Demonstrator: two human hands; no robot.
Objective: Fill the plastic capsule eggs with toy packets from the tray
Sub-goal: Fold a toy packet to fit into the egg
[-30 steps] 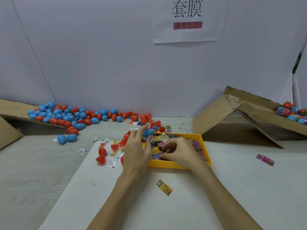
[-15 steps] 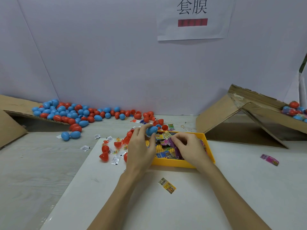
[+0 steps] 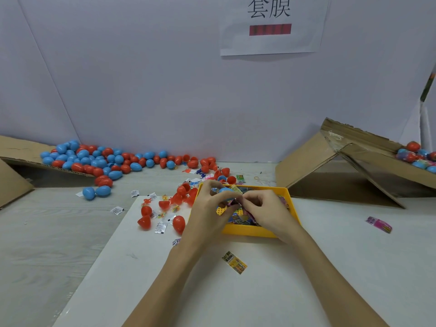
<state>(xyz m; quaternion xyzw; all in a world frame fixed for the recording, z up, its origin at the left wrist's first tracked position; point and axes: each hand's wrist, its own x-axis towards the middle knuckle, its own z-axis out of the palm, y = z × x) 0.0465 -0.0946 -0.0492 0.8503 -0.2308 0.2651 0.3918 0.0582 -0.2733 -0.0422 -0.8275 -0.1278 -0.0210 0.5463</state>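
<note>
Over the yellow tray [image 3: 259, 231] on the white surface [image 3: 330, 267]: left hand [image 3: 207, 213] gripping a blue capsule half [image 3: 225, 192], right hand [image 3: 266, 211] pinching a purple packet [image 3: 236, 202] against it (other packets below in the tray).

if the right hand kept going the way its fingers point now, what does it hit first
The right hand points left, pinching a purple packet over the yellow tray. Straight on, it would most likely meet the blue egg half held in the left hand, though depth is hard to judge here.
</note>
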